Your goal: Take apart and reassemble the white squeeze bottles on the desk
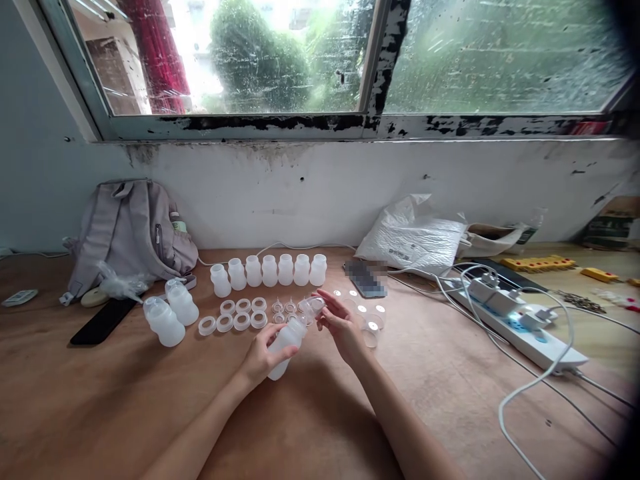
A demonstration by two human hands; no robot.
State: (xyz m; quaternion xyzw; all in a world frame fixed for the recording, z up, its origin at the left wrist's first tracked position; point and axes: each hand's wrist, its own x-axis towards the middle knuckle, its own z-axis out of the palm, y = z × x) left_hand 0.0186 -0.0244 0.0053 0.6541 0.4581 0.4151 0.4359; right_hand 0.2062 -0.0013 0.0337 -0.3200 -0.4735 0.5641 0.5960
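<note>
"Fingers?"
"Left hand (pixel 261 353): thumb and fingers clasp a frosted-white, waisted plastic bottle (pixel 293 333), tilted towards one o'clock. Right hand (pixel 341 325): fingertips bent at the clear, domed plastic cap (pixel 313 305) at its top; whether pinching, cannot tell."
"Advice?"
"In my judgement: brace without squeezing; keep cap and neck aligned."
"Beyond?"
"Whitish, round plastic rings (pixel 225 323), ten o'clock."

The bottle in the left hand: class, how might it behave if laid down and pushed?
The bottle would probably roll, given its rounded sides. Its translucent, plastic-looking wall suggests it is light and may flex slightly.
</note>
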